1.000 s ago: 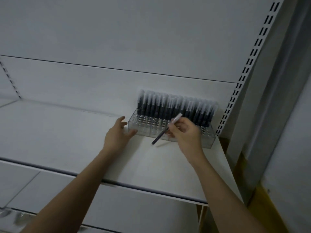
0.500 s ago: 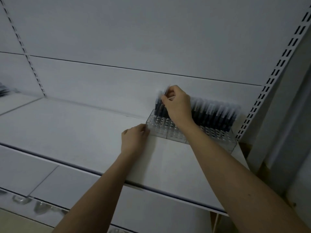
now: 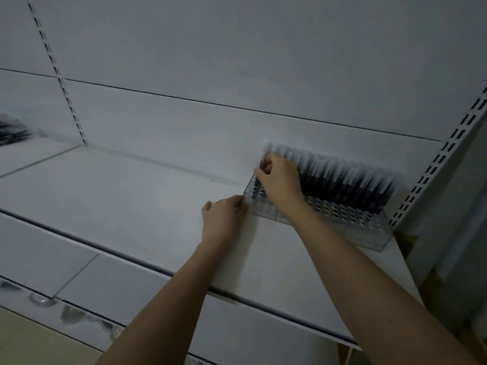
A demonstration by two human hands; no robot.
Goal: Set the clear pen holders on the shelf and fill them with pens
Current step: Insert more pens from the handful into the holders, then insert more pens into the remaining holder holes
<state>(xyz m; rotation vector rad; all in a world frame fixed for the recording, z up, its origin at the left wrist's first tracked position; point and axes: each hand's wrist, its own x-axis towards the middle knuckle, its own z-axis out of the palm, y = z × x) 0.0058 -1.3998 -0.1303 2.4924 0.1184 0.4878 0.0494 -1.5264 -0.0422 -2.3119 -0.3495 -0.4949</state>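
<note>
clear plastic is slippery, so we think the pen holder at the right end of the white shelf could slide. our left hand lies flat against its corner (fingers straight). our right hand pinches a dark pen over a round hole; if we tilt it, it could bump the other pens.

It looked like a shop aisle being stocked: white metal display shelves stood against flat back panels, with slotted uprights for brackets, and a clear holder carried a packed row of identical pens.
</note>
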